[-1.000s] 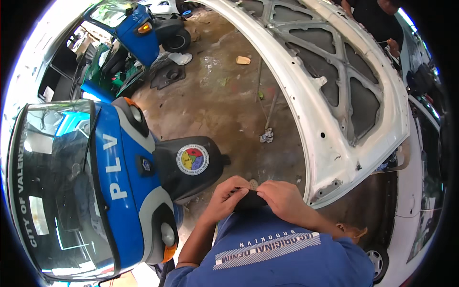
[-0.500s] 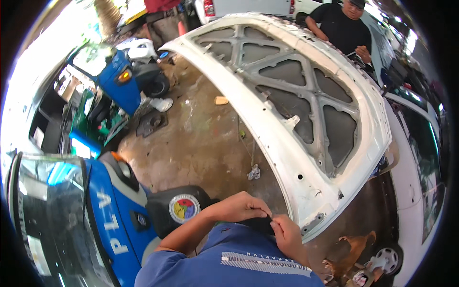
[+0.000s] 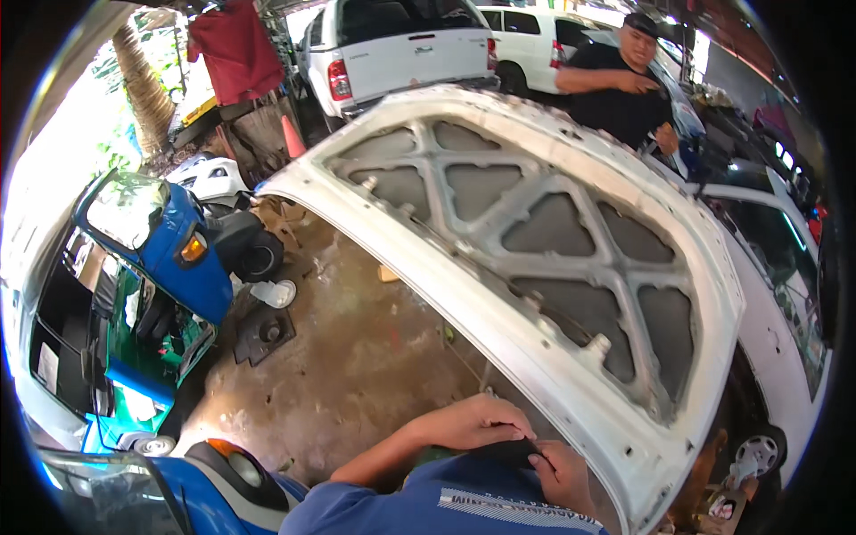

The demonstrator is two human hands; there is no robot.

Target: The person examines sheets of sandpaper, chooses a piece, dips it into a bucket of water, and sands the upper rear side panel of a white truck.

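My left hand and my right hand are close together in front of my chest at the lower middle. The fingers of both are closed, pinching a small dark thin sheet between them. Its exact kind is hard to make out. Just beyond my hands, a large white car hood lies with its ribbed underside up, its near end beside my right hand. Grey panels fill the gaps between its ribs. Neither hand appears to touch the hood.
Across the hood stands a person in black, one arm raised. Blue three-wheeled vehicles stand at left. A white pickup is behind, a white car at right. An orange cone and a flat dark part are on the wet floor.
My view has tilted up, showing more of the vehicles behind. My hands remain together, and more of the dark sheet shows between them. The person across the hood has raised an arm.
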